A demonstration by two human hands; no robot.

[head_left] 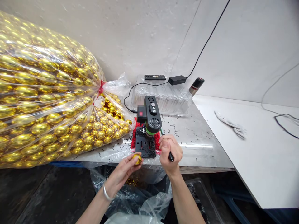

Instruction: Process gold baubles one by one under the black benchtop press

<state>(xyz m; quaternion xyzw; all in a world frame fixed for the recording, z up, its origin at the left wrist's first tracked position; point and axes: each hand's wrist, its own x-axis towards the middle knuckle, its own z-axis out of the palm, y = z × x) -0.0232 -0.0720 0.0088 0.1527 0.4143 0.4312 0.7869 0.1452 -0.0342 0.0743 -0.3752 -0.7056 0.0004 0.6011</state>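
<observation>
Between the fingertips of my left hand [128, 166] is a shiny gold ball [137, 159], just in front of a black slotted base plate [141, 146]. My right hand [171, 152] is wrapped round a lever handle [171, 157] with a black grip, on the right side of a small black bench drill press [153, 115]. The drill's head stands over the plate, its lower end ringed in green. Black shavings cover much of the plate and the red mat [133, 140] under it. The tip of the drill is hard to make out.
A big clear bag of gold balls [46, 102], tied in red, fills the left; loose ones lie by its mouth. Behind the drill stand a clear plastic tray [161, 99], a power adapter [177, 80] and a bottle [196, 85]. A plastic bag [149, 202] hangs below the edge.
</observation>
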